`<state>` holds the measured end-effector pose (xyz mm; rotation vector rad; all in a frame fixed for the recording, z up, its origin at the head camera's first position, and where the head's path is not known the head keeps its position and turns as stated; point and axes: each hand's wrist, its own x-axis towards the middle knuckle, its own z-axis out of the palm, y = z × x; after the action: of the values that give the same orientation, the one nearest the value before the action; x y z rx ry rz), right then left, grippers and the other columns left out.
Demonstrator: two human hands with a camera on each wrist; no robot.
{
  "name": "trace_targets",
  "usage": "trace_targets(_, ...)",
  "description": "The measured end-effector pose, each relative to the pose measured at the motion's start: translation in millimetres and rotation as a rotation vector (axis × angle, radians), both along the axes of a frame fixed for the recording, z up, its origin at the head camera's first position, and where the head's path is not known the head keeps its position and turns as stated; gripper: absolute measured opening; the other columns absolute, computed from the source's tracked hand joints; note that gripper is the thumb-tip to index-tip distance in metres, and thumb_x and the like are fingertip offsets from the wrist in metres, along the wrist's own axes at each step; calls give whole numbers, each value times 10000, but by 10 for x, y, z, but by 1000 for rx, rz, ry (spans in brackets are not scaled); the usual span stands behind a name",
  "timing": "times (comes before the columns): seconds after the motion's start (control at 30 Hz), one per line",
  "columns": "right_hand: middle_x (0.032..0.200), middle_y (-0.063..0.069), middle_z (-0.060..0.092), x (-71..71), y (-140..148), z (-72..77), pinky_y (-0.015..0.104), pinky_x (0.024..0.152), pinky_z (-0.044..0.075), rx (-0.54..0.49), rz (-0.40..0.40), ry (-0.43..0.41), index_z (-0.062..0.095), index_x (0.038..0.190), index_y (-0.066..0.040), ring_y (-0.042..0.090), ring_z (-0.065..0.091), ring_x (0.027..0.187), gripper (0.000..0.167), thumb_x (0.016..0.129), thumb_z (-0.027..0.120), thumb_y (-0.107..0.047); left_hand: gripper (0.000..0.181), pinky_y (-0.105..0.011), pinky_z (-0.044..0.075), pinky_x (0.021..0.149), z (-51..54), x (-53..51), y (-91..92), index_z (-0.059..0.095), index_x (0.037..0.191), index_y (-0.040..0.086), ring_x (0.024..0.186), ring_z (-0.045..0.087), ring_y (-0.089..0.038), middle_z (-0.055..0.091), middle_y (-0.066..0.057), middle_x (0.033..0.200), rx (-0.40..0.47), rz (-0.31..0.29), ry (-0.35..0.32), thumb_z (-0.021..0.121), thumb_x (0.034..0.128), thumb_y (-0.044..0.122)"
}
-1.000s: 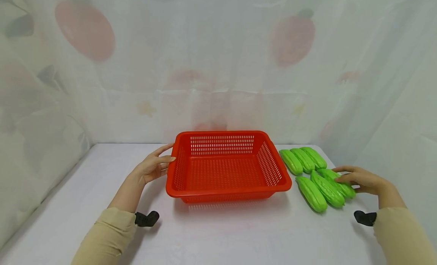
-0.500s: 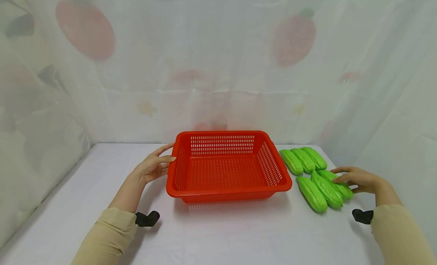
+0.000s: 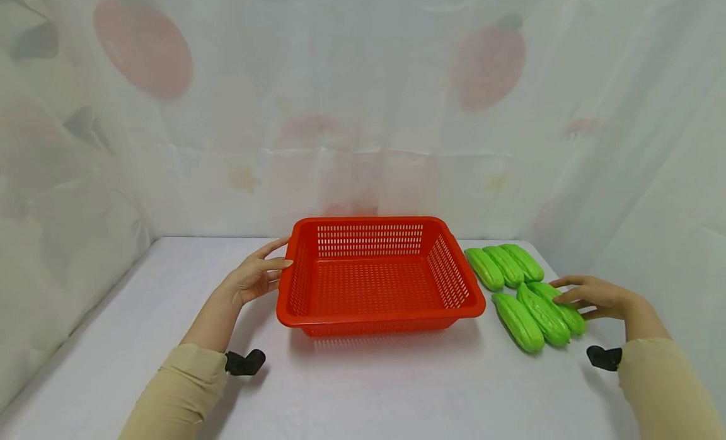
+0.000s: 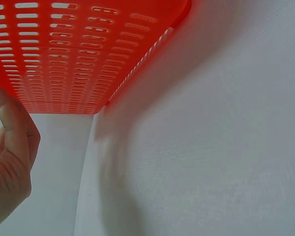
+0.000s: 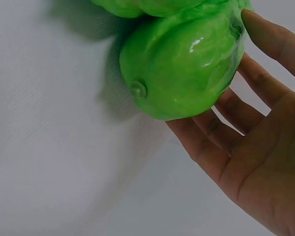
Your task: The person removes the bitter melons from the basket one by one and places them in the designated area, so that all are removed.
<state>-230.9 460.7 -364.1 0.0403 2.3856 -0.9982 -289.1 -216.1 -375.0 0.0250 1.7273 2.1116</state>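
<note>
A red plastic basket (image 3: 380, 320) with slotted walls stands in the middle of the table, nothing in it. My left hand (image 3: 255, 279) holds its left rim, thumb over the edge and the other fingers at the outer side. At the right lie glossy green ridged gourds in two rows. My right hand (image 3: 601, 298) touches the outermost front gourd (image 3: 573, 320) from the right. In the right wrist view its fingers (image 5: 263, 83) are spread along that gourd's side, not wrapped round it. Beside it lie a middle gourd (image 3: 541, 314) and a left one (image 3: 518, 323).
Three more gourds (image 3: 503, 266) lie in the back row, near the table's far right corner. A white table (image 3: 363, 396) carries everything. Pale printed cloth (image 3: 363, 112) hangs behind it and at both sides.
Over the first half second my right hand and the outermost front gourd shift slightly left, closer to the middle gourd. Since then they barely move. My left hand and the basket stay still.
</note>
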Motion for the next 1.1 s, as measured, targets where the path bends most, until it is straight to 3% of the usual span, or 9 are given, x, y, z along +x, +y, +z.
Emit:
trace_targets(0.33,1524,399,238,-19,-39,42,476,954,544,39,-2,94,259,1509,69,458,532,1274,710,1005,529,-352,781,-243,590,741,2,-1,3,204,1581,242,780,709,-89,706,79,952,-1,-4,1,629,943,91)
trace_targets(0.67,1487,399,330,-85,-178,150,508,971,535,74,10,212,251,1504,88,508,508,1283,665,1036,472,-330,772,-241,587,733,-5,-1,0,206,1581,240,772,706,-89,704,77,951,2,-3,2,621,947,85)
trace_targets(0.87,1456,398,388,-154,-329,207,512,955,541,75,28,333,302,1484,80,515,492,1284,606,1040,475,-294,767,-247,584,748,20,14,-2,208,1580,222,791,708,-90,701,82,949,-27,-5,26,620,948,87)
trace_targets(0.93,1446,393,405,-178,-399,244,492,940,553,74,24,384,336,1472,68,441,558,1231,587,1036,487,-295,765,-253,579,760,33,19,-1,211,1579,204,799,709,-87,699,90,937,-59,-4,52,625,946,97)
trace_targets(1.0,1443,371,423,-205,-476,288,456,932,562,63,12,421,359,1468,47,217,634,1143,577,1032,496,-305,763,-260,575,778,43,21,-1,209,1580,185,810,705,-83,693,98,927,-94,-7,77,627,947,110)
trace_targets(1.1,1452,344,427,-239,-609,362,414,929,565,32,11,460,375,1467,32,-117,559,1002,573,1031,497,-318,756,-269,568,797,53,29,-4,212,1577,167,829,693,-84,680,105,926,-139,-12,100,629,948,126)
